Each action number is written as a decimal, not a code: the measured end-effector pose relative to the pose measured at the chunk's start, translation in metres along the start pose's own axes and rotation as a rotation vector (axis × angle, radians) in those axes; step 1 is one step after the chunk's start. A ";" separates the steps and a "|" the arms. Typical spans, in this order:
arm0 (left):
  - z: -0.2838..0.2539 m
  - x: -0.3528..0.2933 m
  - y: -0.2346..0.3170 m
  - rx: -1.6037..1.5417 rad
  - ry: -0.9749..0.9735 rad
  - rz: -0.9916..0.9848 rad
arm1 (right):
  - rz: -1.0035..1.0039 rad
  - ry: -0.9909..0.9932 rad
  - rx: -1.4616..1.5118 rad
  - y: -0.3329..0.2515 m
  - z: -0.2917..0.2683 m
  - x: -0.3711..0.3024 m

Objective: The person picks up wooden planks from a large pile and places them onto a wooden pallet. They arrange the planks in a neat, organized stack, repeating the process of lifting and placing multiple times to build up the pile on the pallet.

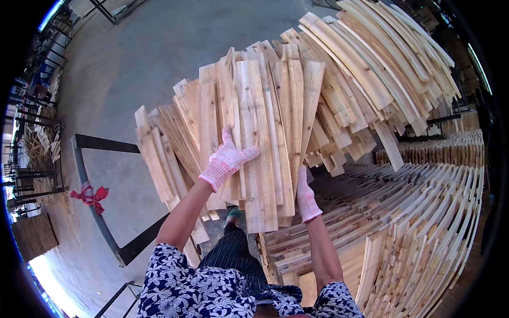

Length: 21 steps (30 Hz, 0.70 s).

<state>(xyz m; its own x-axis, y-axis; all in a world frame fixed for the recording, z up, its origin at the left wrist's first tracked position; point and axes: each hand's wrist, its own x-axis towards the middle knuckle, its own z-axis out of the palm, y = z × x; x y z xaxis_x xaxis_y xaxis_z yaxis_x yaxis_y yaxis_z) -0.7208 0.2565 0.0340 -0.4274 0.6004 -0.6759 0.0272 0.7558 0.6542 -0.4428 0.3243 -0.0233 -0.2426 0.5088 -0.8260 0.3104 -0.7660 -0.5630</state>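
1. Watching our planks [254,116]: they lie fanned in front of us, overlapping, ends uneven, near the larger pile [366,69] at upper right.
2. Our left hand [228,160], gloved, rests on top of them, thumb and forefinger spread wide. Our right hand [306,197], also gloved, is at the right edge of the fan. We can't tell its grip; most of its fingers are hidden.
3. Main risk, our read: slippage. Boards just overlap and nothing visible ties them, so a sideways push could splay the fan.
4. Lower ends reach out over our legs and one green shoe [233,213]. A dropped board could land on that foot.
5. One narrow board [389,147] juts from the larger pile; a knock could pull it loose. Rough edges could also snag the gloves.
6. Surface: we can't see what carries the fan. Grey concrete floor [143,42] beyond; dark metal frame [144,239] at left with a red cloth [91,196] tied on.
7. Room: workshop-like. Stacked rows of boards [424,233] at lower right; racks with scrap wood [42,138] and a brown panel [34,237] far left.
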 end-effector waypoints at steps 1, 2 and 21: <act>-0.006 0.004 -0.011 -0.027 -0.011 0.045 | -0.091 -0.119 0.046 0.016 0.010 0.005; -0.012 0.011 -0.027 -0.053 -0.023 0.089 | -0.175 -0.100 -0.211 0.022 0.006 0.009; -0.012 -0.095 -0.147 -0.878 -0.360 -0.086 | -0.148 -0.263 0.329 0.048 0.035 -0.127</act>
<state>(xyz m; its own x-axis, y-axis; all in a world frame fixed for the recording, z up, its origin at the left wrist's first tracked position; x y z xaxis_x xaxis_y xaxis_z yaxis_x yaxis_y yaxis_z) -0.6953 0.0854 0.0062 -0.0882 0.7067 -0.7019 -0.7422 0.4233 0.5195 -0.4293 0.2091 0.0558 -0.5014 0.5377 -0.6779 -0.0436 -0.7982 -0.6008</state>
